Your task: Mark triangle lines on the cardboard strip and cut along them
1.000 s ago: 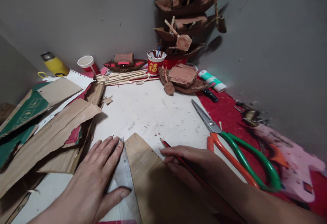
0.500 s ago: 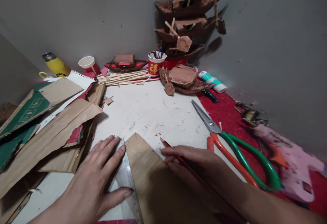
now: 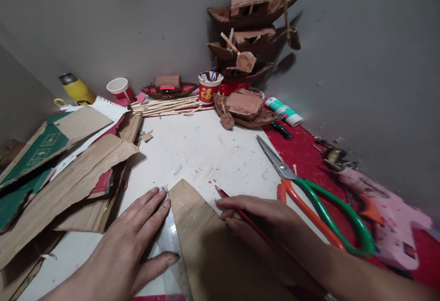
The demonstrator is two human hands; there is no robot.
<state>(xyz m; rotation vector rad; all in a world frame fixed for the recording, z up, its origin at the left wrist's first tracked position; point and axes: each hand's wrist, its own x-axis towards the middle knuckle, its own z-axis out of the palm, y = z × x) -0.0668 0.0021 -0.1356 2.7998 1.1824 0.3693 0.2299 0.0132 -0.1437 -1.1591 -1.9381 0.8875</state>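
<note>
My left hand [image 3: 132,246] lies flat with its fingers spread on a clear ruler [image 3: 173,246], along the left edge of a brown cardboard piece [image 3: 192,218]. The cardboard's pointed corner faces away from me. Over its right side, my right hand [image 3: 271,227] pinches a red and black pencil [image 3: 252,223]. The pencil's dark tip points up and left, just beyond the cardboard's right edge. Shadow from the right hand darkens the lower part of the cardboard.
Torn cardboard [image 3: 85,177] is piled at the left. Scissors [image 3: 309,195] with orange and green handles lie at the right. Behind are thin sticks [image 3: 165,106], a red cup [image 3: 210,88], a cardboard boat [image 3: 245,108] and stacked boats [image 3: 254,8] against the wall.
The view has shifted slightly. The fingers of my left hand have moved a little on the ruler; my right hand and the pencil look nearly the same.
</note>
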